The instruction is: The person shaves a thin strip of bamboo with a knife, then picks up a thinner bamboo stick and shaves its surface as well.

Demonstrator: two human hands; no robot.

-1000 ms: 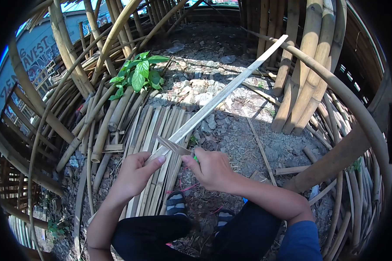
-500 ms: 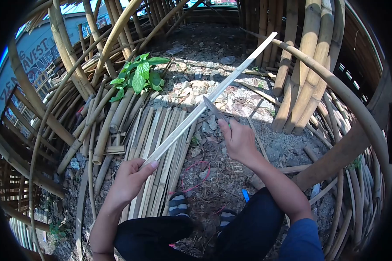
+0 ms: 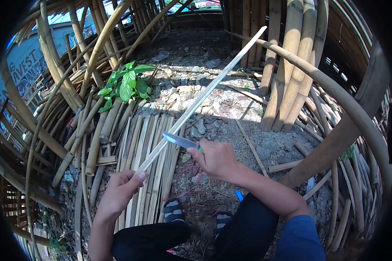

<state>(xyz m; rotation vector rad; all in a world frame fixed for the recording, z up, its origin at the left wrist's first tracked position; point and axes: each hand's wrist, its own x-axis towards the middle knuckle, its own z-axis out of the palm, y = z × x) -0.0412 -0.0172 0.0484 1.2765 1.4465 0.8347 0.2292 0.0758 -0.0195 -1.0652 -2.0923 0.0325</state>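
Observation:
A long pale bamboo strip (image 3: 204, 96) slants up and away to the right in front of me. My left hand (image 3: 123, 191) is closed round its near end, thumb on top. In my right hand (image 3: 217, 160) is a knife (image 3: 180, 141), gripped by its handle, of which a bit of green shows. The blade points left and lies across the strip, a short way beyond my left hand. Whether the edge cuts into the strip cannot be made out. Below the strip, several split bamboo slats (image 3: 154, 191) lie side by side on the ground.
Thick bamboo poles (image 3: 292, 65) stand at the right, and a curved pole (image 3: 331, 80) arches across that side. More poles are piled at the left by a leafy green plant (image 3: 127, 85). Pink string (image 3: 177, 185) and a blue object (image 3: 239, 195) lie near my feet.
The knife has slid down along the strip toward my left hand, and its blade has turned to point left. My left hand keeps its hold. The view has shifted slightly.

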